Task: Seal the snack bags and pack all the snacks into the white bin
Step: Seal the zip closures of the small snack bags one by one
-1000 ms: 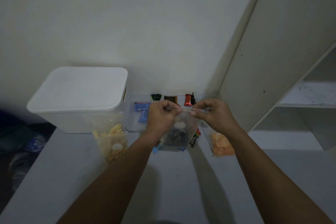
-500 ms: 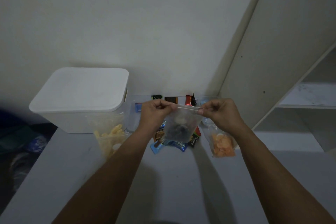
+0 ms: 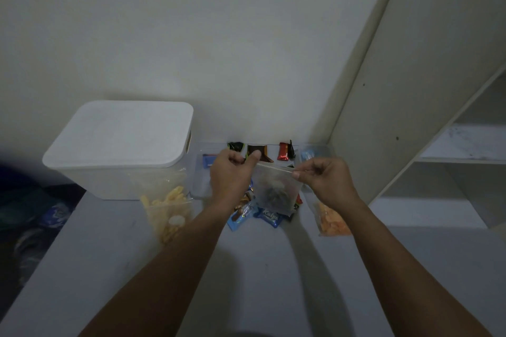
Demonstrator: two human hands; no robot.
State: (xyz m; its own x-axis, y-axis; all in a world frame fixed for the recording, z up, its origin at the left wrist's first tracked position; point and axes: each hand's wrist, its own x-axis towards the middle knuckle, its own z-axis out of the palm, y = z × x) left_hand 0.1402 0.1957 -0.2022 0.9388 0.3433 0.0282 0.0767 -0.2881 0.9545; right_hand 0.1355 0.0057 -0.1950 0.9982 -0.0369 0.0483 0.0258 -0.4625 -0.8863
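Pinching a clear zip bag (image 3: 276, 189) along its top edge, left hand (image 3: 232, 175) and right hand (image 3: 323, 180) fingers pressed, lidded white bin (image 3: 120, 150) left, bare table (image 3: 246, 268) near

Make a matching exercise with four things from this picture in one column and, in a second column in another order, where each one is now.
Things:
1. white bin
2. bag of yellow snacks
3. bag of orange snacks
4. clear bag with dark snacks

Places:
A. held up between both hands
B. on the table, under the right wrist
C. far left by the wall, lid on
D. on the table, in front of the bin

Pairs: 1-C, 2-D, 3-B, 4-A
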